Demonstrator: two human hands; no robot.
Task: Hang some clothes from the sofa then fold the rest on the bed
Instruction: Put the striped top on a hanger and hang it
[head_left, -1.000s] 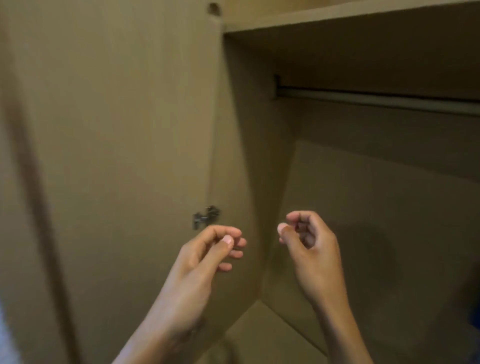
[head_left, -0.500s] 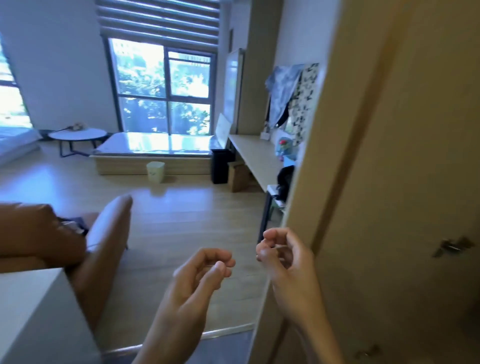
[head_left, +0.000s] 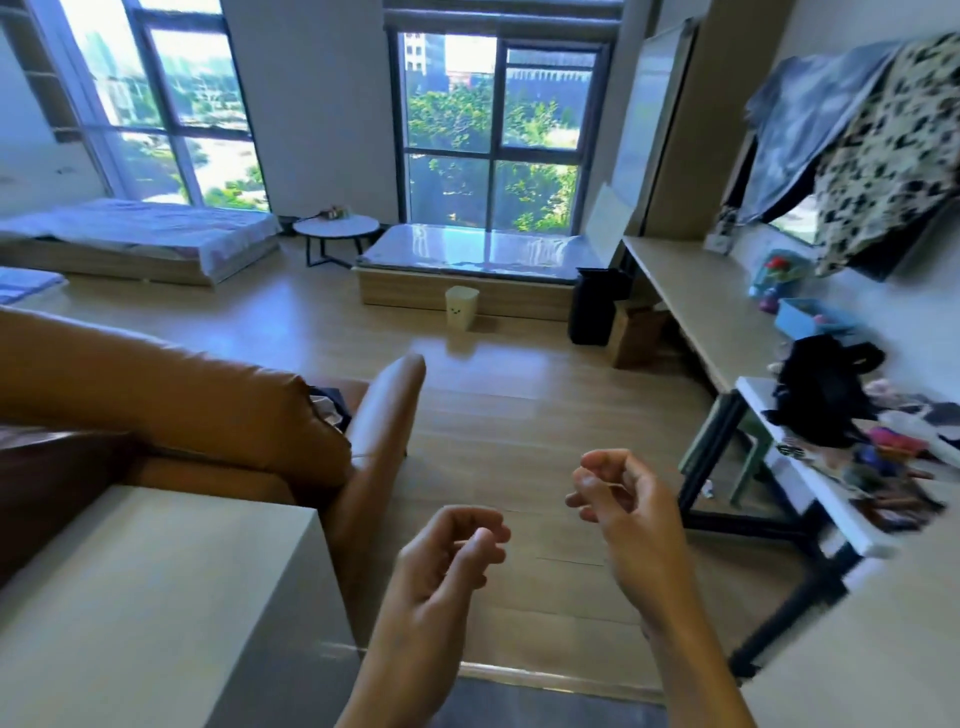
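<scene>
Gone from the right side was the wardrobe door, and the whole room had opened up.

Far left, the bed (head_left: 135, 228) lay under the window. Nearer, the brown sofa (head_left: 182, 410) stretched across, and a small heap of clothes (head_left: 330, 408) sat on its seat, mostly hidden behind the back cushion, with only a dark and pale edge showing. A white cabinet top (head_left: 156, 597) filled the lower left corner, right against the sofa, and the sofa's arm stood between the clothes and the hands.

Further back came a round table (head_left: 335, 228), a window bench (head_left: 467, 260) and a pale bin (head_left: 461, 306) on the wooden floor.

The left hand (head_left: 447, 561) hung low in the middle, fingers loosely curled, holding nothing. The right hand (head_left: 628, 514), just beside it and a little higher, was curled the same way and also held nothing.

To the right stood a black bin (head_left: 592, 306), a cardboard box (head_left: 631, 332) and a long desk (head_left: 691, 301). A black bag (head_left: 821, 389) sat among clutter there, and draped cloths (head_left: 857, 135) hung above.
</scene>
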